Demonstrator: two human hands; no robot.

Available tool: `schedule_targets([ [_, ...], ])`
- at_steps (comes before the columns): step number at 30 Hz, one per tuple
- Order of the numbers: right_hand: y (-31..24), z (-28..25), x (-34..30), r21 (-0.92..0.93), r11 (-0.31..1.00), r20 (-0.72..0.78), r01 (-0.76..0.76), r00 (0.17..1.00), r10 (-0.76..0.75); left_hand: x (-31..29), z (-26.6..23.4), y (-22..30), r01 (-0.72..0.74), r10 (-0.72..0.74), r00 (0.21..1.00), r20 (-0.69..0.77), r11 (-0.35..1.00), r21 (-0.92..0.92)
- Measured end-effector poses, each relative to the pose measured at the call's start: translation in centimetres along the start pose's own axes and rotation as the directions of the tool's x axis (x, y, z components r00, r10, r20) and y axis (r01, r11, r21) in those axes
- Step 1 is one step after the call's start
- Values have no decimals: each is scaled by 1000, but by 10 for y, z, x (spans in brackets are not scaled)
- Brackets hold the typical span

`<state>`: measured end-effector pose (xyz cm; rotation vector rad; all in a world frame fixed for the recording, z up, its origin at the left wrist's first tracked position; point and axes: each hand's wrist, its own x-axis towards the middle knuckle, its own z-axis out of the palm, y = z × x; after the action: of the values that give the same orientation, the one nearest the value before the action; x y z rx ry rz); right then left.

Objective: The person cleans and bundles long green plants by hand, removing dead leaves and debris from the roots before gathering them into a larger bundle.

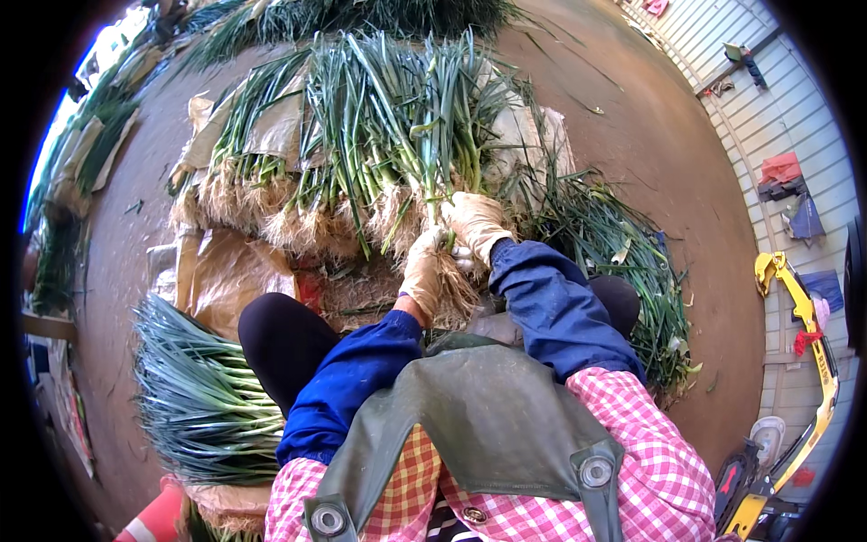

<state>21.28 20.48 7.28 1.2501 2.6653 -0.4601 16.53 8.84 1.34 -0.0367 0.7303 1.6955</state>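
My gloved left hand (422,271) is closed around the lower part of some green onions (456,285), whose stringy roots hang down beside it. My gloved right hand (477,224) grips just above and to the right, fingers curled on the pale stalks. How many stalks they hold is hidden by the gloves. Directly ahead lies a broad heap of green onions (379,117), leaves pointing away and shaggy roots (312,226) toward me. At my lower left rests a tidy stack of green onions (208,397) with pale, clean-looking stalks.
Loose green leaves (623,271) are piled by my right knee. Tan sacking (239,275) lies on the brown floor (677,181). More onion bundles (361,14) stretch behind and along the left. A yellow machine arm (820,361) stands near the right wall; a red-white cone (158,515) is lower left.
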Motion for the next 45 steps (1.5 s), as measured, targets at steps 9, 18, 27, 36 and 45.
schedule_targets([
  [9,9,21,-24,-365,551,-153,750,536,-830,12,-2,3,-143,118,969,-215,984,-105],
  [18,22,18,-86,797,466,-177,385,886,-429,-11,16,21,55,-91,985,-144,969,-242],
  [27,26,68,41,963,106,257,-248,963,-81,-10,-12,13,120,-60,981,186,937,-329],
  [36,-47,23,46,192,976,-16,-101,994,106,-10,-10,27,-41,18,987,-161,989,-145],
  [45,-4,50,50,900,386,-112,202,964,-243,-1,-9,23,-325,376,906,-194,912,249],
])
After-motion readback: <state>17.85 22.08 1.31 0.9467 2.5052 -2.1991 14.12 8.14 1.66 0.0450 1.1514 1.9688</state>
